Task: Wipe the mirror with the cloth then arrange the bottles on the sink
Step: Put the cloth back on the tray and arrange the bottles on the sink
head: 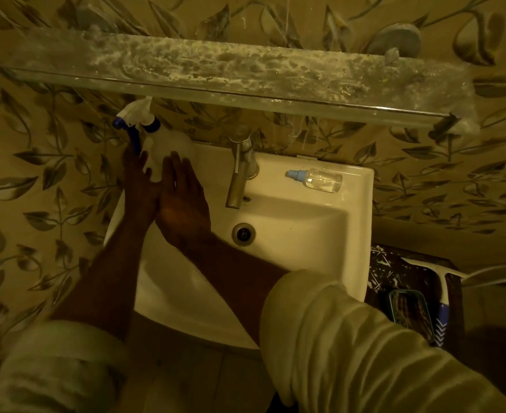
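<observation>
A white spray bottle (168, 144) with a blue trigger stands at the back left corner of the white sink (311, 234). My left hand (140, 186) and my right hand (180, 198) are both pressed around its body, fingers pointing toward the wall. A small clear bottle (320, 179) with a pale blue cap lies on its side on the sink's back right ledge. No cloth and no mirror are in view.
A metal tap (241, 174) stands at the sink's back middle, above the drain (243, 233). A dusty glass shelf (216, 73) juts out from the leaf-patterned wall overhead. To the right, low down, a dark surface (385, 269) holds a squeegee (440, 296) and a phone-like object (411, 314).
</observation>
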